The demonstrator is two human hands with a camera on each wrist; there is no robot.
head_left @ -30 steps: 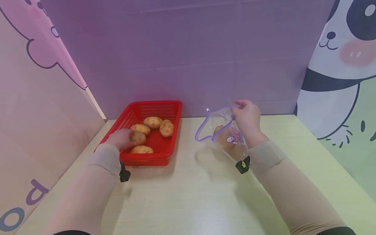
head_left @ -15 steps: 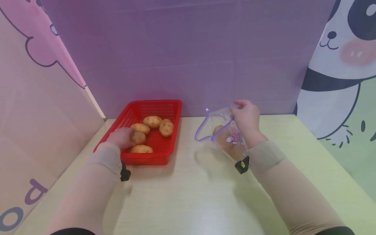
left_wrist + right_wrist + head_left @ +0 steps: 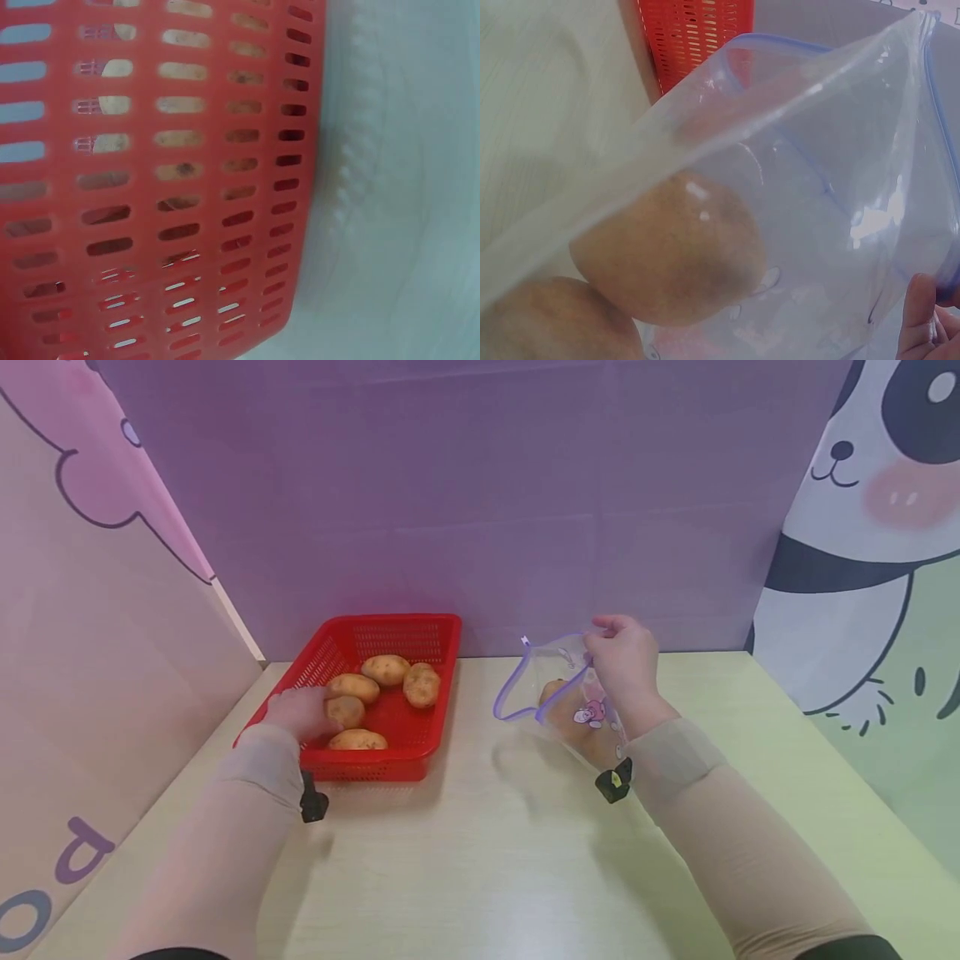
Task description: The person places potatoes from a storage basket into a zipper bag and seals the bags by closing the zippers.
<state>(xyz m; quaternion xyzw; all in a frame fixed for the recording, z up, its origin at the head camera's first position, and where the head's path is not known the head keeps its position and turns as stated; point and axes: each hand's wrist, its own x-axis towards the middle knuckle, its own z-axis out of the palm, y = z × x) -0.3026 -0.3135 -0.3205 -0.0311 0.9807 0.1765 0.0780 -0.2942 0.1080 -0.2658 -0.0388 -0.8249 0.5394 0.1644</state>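
Note:
My left hand [image 3: 302, 712] reaches over the left side of a red plastic basket [image 3: 431, 760]. It grips a round brown potato [image 3: 345, 712]; most of the fingers are hidden behind the hand and potato. Several other potatoes lie around it in the basket, one of them a long potato [image 3: 357, 740] at the near side. My right hand [image 3: 626, 660] pinches the purple-edged rim of a clear zip bag [image 3: 564, 662], whose mouth gapes toward the basket. Inside the bag, the right wrist view shows a potato [image 3: 671, 251] against another potato [image 3: 559, 322].
A pale wooden table [image 3: 465, 852] carries the basket at left and the bag at right. A purple cloth [image 3: 480, 510] hangs behind its far edge. Printed panels stand at both sides. In the left wrist view, the slotted basket wall [image 3: 210, 217] blocks sight of the hand.
My left hand and the round potato have shifted very slightly left within the basket. My right hand still holds the bag in the same way. The whole head view has drifted a little.

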